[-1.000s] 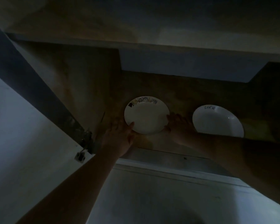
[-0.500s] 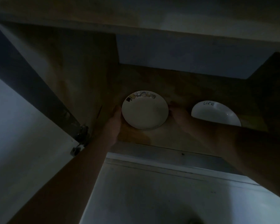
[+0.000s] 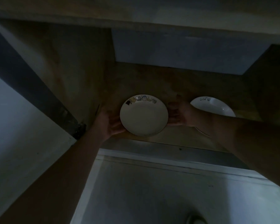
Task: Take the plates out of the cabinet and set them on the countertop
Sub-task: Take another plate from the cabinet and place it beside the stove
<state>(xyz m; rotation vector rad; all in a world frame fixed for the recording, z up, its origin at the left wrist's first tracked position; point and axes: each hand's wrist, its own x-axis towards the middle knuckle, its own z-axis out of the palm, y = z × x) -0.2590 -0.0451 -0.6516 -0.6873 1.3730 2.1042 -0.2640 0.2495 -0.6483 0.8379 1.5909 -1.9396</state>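
In the cabinet we've got 2 plates on the shelf: a picture-rim plate w/ our left hand and right hand gripping its opposite edges, fingers curled under. The "life" plate sits just right, partly hidden by our right arm. V. dim; fingertips hard to see.

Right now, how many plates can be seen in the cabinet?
2. A plate with small pictures along its rim is held between the left hand and right hand. A plate with writing sits to its right, partly hidden behind the right forearm. Dark corners may hide more.
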